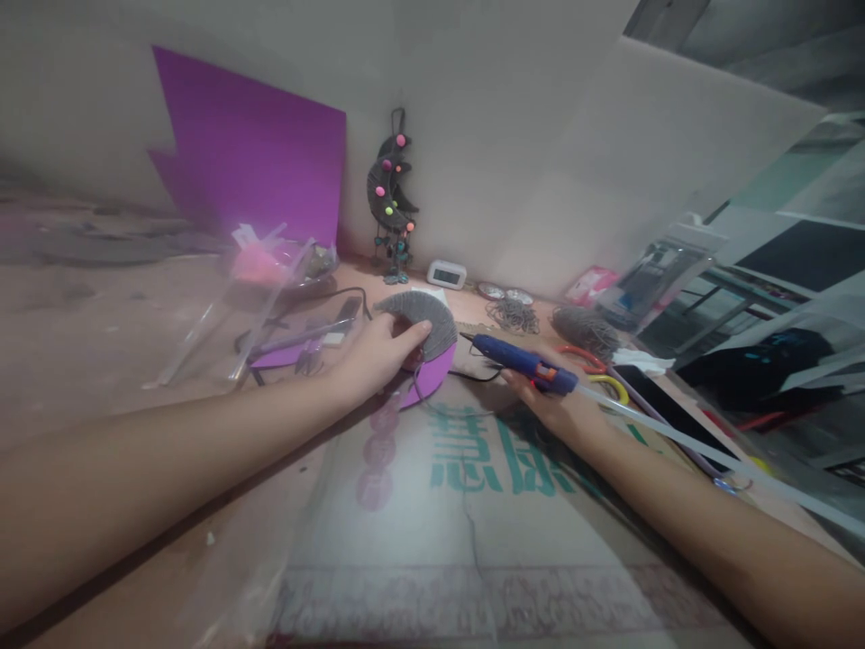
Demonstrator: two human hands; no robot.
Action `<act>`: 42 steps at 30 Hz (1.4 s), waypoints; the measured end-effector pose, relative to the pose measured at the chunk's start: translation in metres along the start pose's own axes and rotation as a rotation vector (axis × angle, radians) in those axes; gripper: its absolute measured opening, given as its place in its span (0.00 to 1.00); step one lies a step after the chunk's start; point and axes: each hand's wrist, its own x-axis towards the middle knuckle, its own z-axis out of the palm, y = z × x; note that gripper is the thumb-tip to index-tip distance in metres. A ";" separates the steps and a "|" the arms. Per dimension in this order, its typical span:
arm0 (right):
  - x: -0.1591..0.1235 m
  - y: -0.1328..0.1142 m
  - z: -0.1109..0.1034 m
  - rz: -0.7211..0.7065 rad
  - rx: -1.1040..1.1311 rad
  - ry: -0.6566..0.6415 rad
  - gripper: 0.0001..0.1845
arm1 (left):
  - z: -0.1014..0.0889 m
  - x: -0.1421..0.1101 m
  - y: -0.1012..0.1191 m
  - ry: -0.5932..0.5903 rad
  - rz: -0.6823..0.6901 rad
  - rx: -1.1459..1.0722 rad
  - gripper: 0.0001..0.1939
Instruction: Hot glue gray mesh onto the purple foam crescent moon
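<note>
My left hand pinches a crescent moon cutout of purple card, its upper part wound with grey yarn and its lower tip bare. A loose strand of the yarn trails from it over the board below. In my right hand is a blue hot glue gun, its nozzle pointing left at the crescent, a short gap apart. A long clear glue stick runs out of the gun's back end toward the lower right.
Under my hands lies a printed cardboard sheet. A decorated grey crescent and purple card lean on the wall behind. Around stand a small digital clock, grey yarn, scissors, a phone and clear sticks.
</note>
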 end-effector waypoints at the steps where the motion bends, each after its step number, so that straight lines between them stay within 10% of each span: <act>1: 0.000 0.002 0.001 -0.011 0.040 0.012 0.13 | 0.000 -0.001 0.001 -0.011 0.004 0.009 0.16; 20: 0.026 -0.002 -0.023 -0.078 0.282 -0.070 0.16 | 0.006 0.000 0.003 0.001 0.110 -0.022 0.12; 33: 0.126 0.060 0.049 0.161 0.103 -0.210 0.17 | 0.007 0.004 -0.005 0.005 0.100 -0.054 0.15; 42: 0.122 0.053 0.040 0.057 -0.117 -0.268 0.24 | 0.007 0.001 -0.004 -0.017 0.060 -0.111 0.15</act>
